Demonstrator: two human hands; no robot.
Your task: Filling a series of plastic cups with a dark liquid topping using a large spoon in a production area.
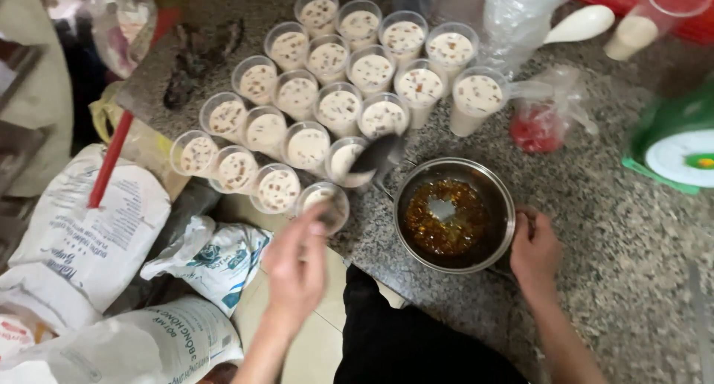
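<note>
My left hand (297, 269) is blurred at the counter's front edge and holds a dark spoon (375, 155). The spoon's bowl hovers over a clear plastic cup (343, 163) of creamy white filling. Several such cups (338, 109) stand in tight rows on the speckled stone counter (617, 228), most topped with brown bits. Another cup (326, 204) sits just above my fingertips. My right hand (534, 250) grips the right rim of a metal bowl (454, 214) holding brown syrupy topping.
A tied plastic bag with red contents (539, 127), a white ladle (581, 23), bagged stacked empty cups (520, 16) and a green scale (680, 146) sit at the right. White printed sacks (89, 228) and a red stick (111, 157) lie on the floor at the left.
</note>
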